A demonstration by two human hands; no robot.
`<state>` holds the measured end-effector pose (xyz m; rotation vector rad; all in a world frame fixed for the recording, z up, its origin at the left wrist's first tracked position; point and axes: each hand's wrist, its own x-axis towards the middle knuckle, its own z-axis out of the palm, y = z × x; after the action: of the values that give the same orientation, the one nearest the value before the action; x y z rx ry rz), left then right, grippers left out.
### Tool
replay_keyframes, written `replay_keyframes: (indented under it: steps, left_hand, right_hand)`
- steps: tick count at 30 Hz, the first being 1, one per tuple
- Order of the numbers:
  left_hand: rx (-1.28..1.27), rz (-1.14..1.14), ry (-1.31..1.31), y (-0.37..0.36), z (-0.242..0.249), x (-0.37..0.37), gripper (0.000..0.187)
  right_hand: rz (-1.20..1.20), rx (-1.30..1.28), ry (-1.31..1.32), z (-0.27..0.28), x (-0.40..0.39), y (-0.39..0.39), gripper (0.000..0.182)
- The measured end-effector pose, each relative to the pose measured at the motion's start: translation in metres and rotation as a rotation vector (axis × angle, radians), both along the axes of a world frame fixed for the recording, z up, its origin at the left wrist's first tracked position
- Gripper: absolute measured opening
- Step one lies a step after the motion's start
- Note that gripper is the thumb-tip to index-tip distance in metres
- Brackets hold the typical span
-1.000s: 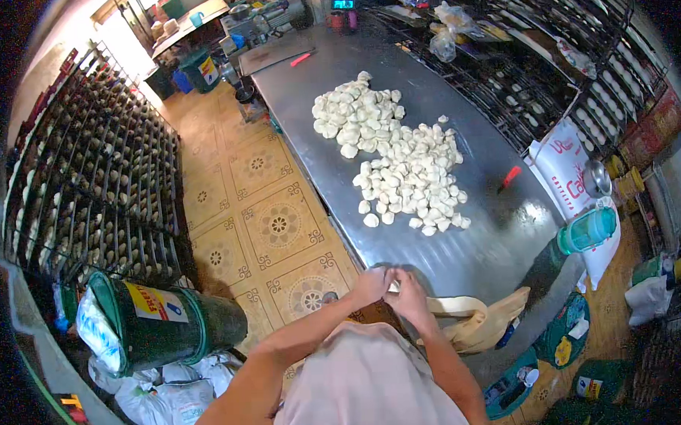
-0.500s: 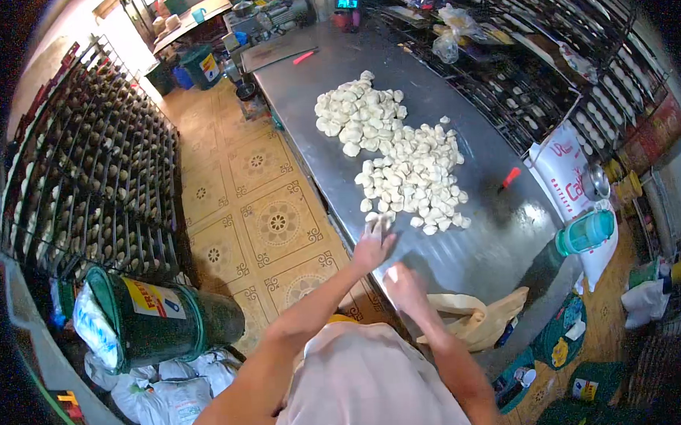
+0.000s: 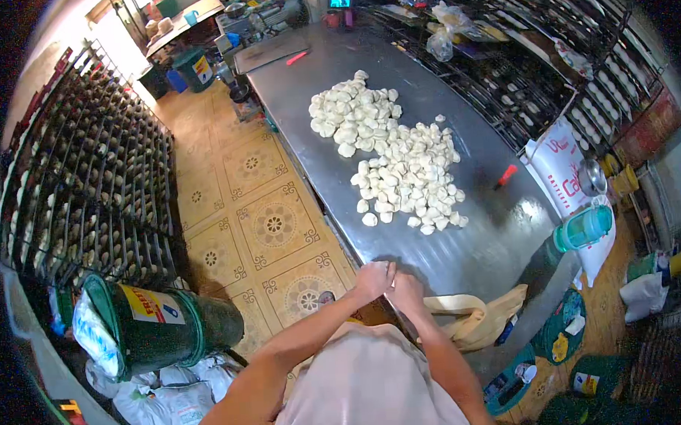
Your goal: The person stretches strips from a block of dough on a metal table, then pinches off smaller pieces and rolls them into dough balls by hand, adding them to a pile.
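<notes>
Glossy brushed-metal table (image 3: 464, 253), soft matt dough pieces (image 3: 403, 175), patterned glazed floor tiles (image 3: 272, 223), green plastic bucket (image 3: 170, 322)

Light: bright daylight came from the doorway at top left | Glare: a white sheen lay on the long steel worktable (image 3: 464, 253) near its right edge | Shadows: soft, dark under the hands | Distortion: heavy fisheye bent the edges, corners were black | Focus: centre sharp, rim details smeared
</notes>
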<state>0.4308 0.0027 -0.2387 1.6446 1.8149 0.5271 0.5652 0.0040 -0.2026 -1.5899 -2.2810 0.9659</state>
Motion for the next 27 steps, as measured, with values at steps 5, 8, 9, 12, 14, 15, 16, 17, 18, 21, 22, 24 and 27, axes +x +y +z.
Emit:
replay_keyframes:
  steps: [5, 8, 9, 12, 14, 15, 16, 17, 18, 21, 22, 24, 27]
  left_hand:
    - [-0.017, 0.068, 0.145, 0.036, -0.005, -0.012, 0.050]
    - [0.294, 0.261, 0.046, 0.054, 0.003, -0.027, 0.048]
    - [0.300, 0.247, 0.046, 0.059, 0.005, -0.026, 0.048]
    - [0.413, -0.099, 0.113, 0.037, -0.011, -0.028, 0.051]
    - [0.038, -0.249, -0.224, 0.012, -0.013, -0.019, 0.050]
    - [0.039, -0.249, -0.232, 0.004, -0.019, -0.013, 0.050]
    - [-0.079, -0.223, -0.245, -0.003, -0.026, -0.011, 0.044]
    - [-0.200, -0.197, -0.252, -0.007, -0.022, -0.011, 0.040]
    - [-0.204, -0.193, -0.253, -0.008, -0.019, -0.007, 0.040]
    - [-0.063, -0.056, -0.008, -0.014, 0.004, 0.009, 0.040]
    - [-0.063, -0.062, -0.007, -0.012, 0.003, 0.008, 0.040]
    - [-0.014, -0.030, 0.016, -0.004, -0.001, -0.001, 0.045]
    - [0.048, 0.037, 0.052, 0.017, -0.008, -0.011, 0.053]
  right_hand:
    - [0.060, -0.010, 0.036, 0.048, -0.009, -0.009, 0.021]
    - [0.216, 0.000, 0.145, 0.069, -0.010, -0.007, 0.023]
    - [0.022, 0.041, 0.193, 0.058, -0.007, 0.004, 0.025]
    - [-0.345, 0.096, 0.288, 0.010, -0.003, 0.014, 0.028]
    - [-0.083, 0.098, 0.247, -0.024, 0.006, 0.000, 0.036]
    - [0.049, 0.101, 0.217, -0.025, 0.012, -0.002, 0.040]
    - [0.050, 0.101, 0.209, -0.026, 0.018, -0.002, 0.040]
    - [0.035, 0.115, 0.257, -0.017, 0.021, -0.005, 0.038]
    - [0.022, 0.126, 0.308, -0.009, 0.022, -0.010, 0.036]
    - [-0.006, 0.079, 0.273, -0.015, 0.010, -0.015, 0.031]
    - [-0.013, 0.039, 0.175, -0.020, 0.006, -0.010, 0.029]
    - [-0.019, 0.002, 0.077, -0.019, 0.002, -0.003, 0.027]
    - [-0.006, -0.045, 0.060, 0.020, -0.002, -0.005, 0.025]
